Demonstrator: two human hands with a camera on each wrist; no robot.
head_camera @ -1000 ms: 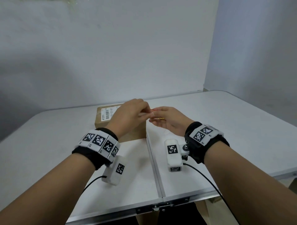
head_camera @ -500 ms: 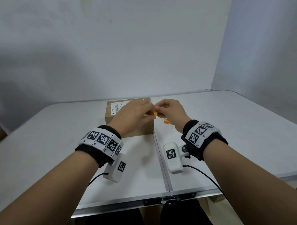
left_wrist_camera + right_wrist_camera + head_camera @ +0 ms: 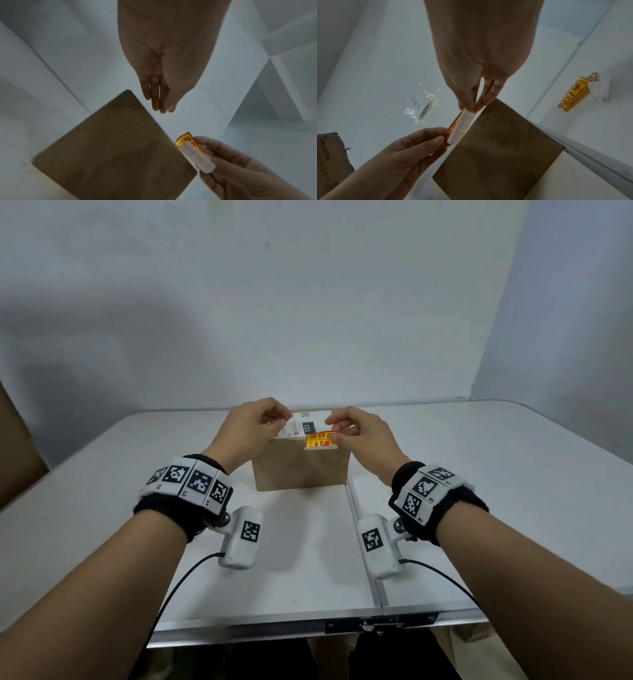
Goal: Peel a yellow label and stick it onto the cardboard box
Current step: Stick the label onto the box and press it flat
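A brown cardboard box [image 3: 298,467] stands mid-table with a white shipping label [image 3: 308,424] on its top. My right hand [image 3: 337,433] pinches a yellow label [image 3: 320,440] with red print by its right end, just above the box's front top edge. The right wrist view shows thumb and fingers of that hand [image 3: 470,108] on the label, whose white backing [image 3: 462,125] curls off it. My left hand [image 3: 286,419] hovers over the box top, a little left of the label. Its fingers [image 3: 163,109] lie together and hold nothing that I can see.
A sheet of yellow labels [image 3: 575,94] lies on the table right of the box. A crumpled clear plastic bag [image 3: 424,106] lies behind the box, and another cardboard carton [image 3: 329,155] sits off the left side. A seam [image 3: 363,542] splits the white table.
Both hands met at the label beside the box's right edge before. They have moved over the box; the left hand has come off the label, which the right hand now holds flat.
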